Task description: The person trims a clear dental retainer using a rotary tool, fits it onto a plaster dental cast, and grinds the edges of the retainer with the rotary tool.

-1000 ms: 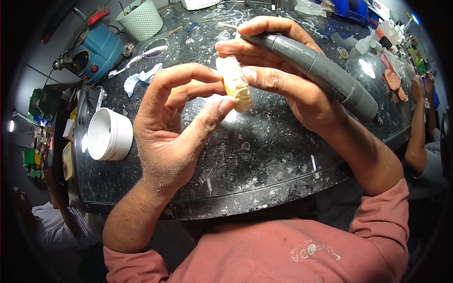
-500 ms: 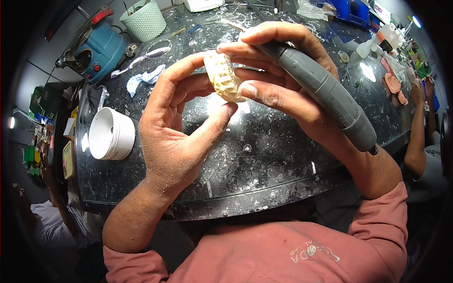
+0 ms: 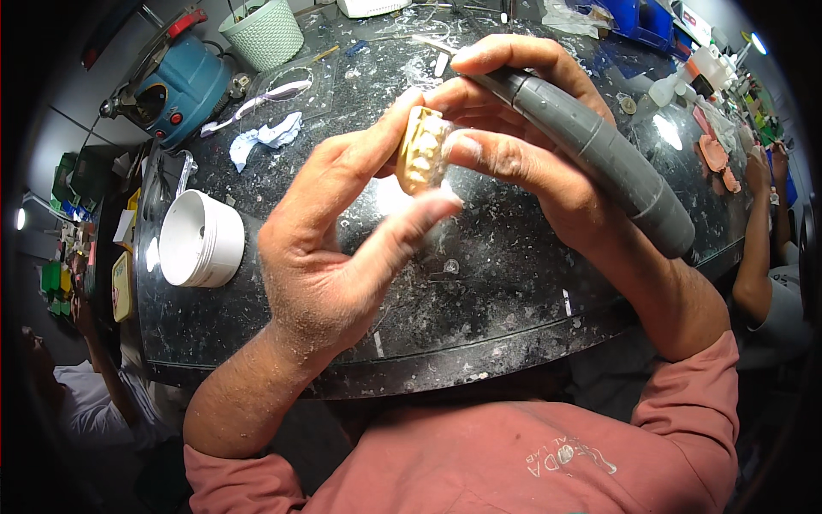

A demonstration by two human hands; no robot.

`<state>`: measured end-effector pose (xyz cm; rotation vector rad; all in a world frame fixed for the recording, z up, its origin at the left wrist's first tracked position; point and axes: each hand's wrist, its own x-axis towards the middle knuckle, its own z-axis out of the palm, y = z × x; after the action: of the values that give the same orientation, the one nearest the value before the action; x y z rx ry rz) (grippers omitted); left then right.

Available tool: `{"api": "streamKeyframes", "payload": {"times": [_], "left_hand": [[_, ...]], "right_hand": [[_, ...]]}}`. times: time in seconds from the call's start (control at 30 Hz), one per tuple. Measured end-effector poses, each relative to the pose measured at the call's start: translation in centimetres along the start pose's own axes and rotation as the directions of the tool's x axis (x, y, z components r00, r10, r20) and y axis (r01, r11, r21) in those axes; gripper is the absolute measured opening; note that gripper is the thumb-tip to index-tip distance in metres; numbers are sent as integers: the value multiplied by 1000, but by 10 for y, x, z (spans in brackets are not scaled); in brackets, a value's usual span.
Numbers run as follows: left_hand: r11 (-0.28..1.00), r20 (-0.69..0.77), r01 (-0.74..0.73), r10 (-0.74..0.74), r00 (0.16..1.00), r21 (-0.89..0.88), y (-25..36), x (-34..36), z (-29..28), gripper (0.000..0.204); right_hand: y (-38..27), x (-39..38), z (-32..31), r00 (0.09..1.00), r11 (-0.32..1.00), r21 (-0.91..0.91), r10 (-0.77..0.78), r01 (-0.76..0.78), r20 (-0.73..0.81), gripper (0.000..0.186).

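Observation:
A yellowish plaster dental model (image 3: 421,152) with a row of teeth is raised over the bench between my hands. My left hand (image 3: 330,224) grips it with the index finger along its top and the thumb close to its lower end; the thumb is a little blurred. A grey dental handpiece (image 3: 595,147) lies across my right hand (image 3: 535,158), held between index finger and palm. Its thin metal tip points up and left, beyond the model and apart from it. My right thumb reaches the model's right side, and other right fingers are partly hidden behind it.
A dusty black bench (image 3: 479,317) carries a white tub (image 3: 201,240) at left, a crumpled pale cloth (image 3: 264,140), a toothbrush-like white tool (image 3: 257,107), a green basket (image 3: 264,36) and a blue machine (image 3: 184,90). Pink pieces (image 3: 712,154) lie at right. Other people sit at both sides.
The dental model has shifted slightly right and down and been turned, so its row of teeth faces more upright. My left hand moved with it; the handpiece shifted slightly right.

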<state>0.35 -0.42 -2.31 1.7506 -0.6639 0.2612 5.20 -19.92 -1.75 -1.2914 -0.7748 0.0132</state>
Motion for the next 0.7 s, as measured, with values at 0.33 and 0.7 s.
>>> {"api": "streamKeyframes", "payload": {"times": [0.33,0.7], "left_hand": [[968,-14,-112,118,993,224,4,-3,-3,41],[985,-61,-64,75,995,162,3,-1,-1,44]], "right_hand": [[-1,1,1,993,982,-153,-102,109,55,46],[-1,-2,2,999,998,53,-17,16,30,41]]}}
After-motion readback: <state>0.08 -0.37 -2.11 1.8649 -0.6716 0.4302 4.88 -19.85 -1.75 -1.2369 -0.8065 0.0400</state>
